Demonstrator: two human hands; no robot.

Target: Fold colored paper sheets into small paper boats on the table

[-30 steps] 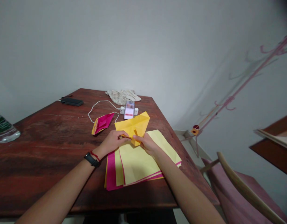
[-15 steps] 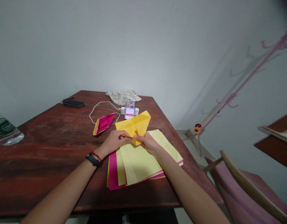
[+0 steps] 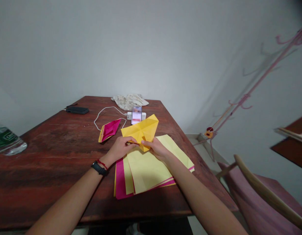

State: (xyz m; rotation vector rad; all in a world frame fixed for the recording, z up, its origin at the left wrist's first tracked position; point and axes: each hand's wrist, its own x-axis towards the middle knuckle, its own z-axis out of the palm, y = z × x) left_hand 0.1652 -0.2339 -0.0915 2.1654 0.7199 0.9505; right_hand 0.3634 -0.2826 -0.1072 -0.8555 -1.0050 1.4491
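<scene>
Head view: the near part of a dark red-brown wooden table (image 3: 55, 182) is partly covered by a loose stack of pale-yellow, magenta and orange-yellow paper sheets (image 3: 148, 174). A black wristband (image 3: 99, 168) and a thin red cord (image 3: 102, 164) are worn at the left wrist. Over the far part of the stack, a bright yellow folded paper sheet (image 3: 141, 128) is gripped by both hands. Its lower left edge is pinched between thumb and fingers of the left hand (image 3: 120, 148); its lower right part is clasped by the right hand (image 3: 159, 150), the thumb being laid on the front face. Contact between its lower tip and the stack cannot be determined. Beyond the left hand, a magenta-and-yellow folded paper piece (image 3: 111, 129) is positioned beside a looped white cable (image 3: 98, 116). Farther back, a lit-screen phone (image 3: 136, 117) is placed before a white power strip (image 3: 144, 116). Farthest, a crumpled whitish patterned cloth (image 3: 128, 101) is located near the wall.
</scene>
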